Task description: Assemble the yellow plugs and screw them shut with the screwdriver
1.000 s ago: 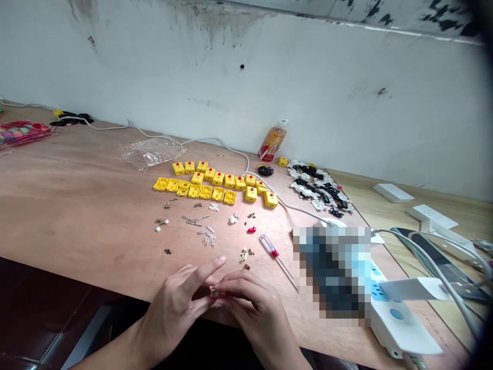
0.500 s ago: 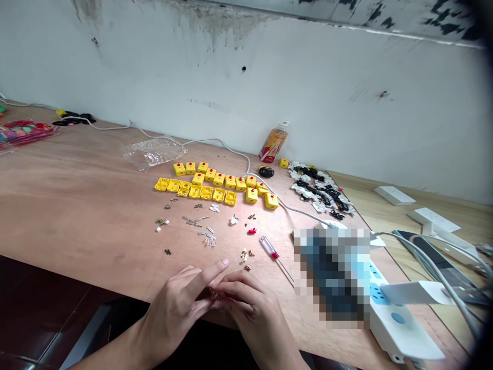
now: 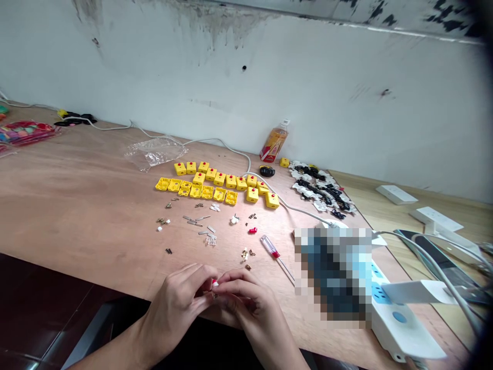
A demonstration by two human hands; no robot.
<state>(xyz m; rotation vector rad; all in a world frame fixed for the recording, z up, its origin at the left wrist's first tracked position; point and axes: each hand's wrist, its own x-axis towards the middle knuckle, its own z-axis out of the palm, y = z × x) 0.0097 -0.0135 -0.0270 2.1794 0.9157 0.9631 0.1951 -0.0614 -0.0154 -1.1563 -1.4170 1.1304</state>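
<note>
Both hands meet at the near edge of the wooden table (image 3: 77,205). My left hand (image 3: 181,303) is curled, its fingertips pinching a tiny part with a red and white tip (image 3: 214,284). My right hand (image 3: 252,306) is closed too, its fingers pressed onto the same small part from the right. Just beyond the hands lie brass pieces (image 3: 245,254) and a red-handled screwdriver (image 3: 274,253). Farther back are small metal strips and clear bits (image 3: 204,226).
Rows of yellow housings (image 3: 219,184) lie mid-table, with a clear plastic bag (image 3: 154,151) behind. A bottle (image 3: 272,144) stands by the wall. Black and white parts (image 3: 319,190) are piled at right. A white power strip (image 3: 400,318) and cables sit at right.
My left index finger, stretched out before, has curled down onto the small part. A red and white tip now shows between the fingertips. Both hands stay in place.
</note>
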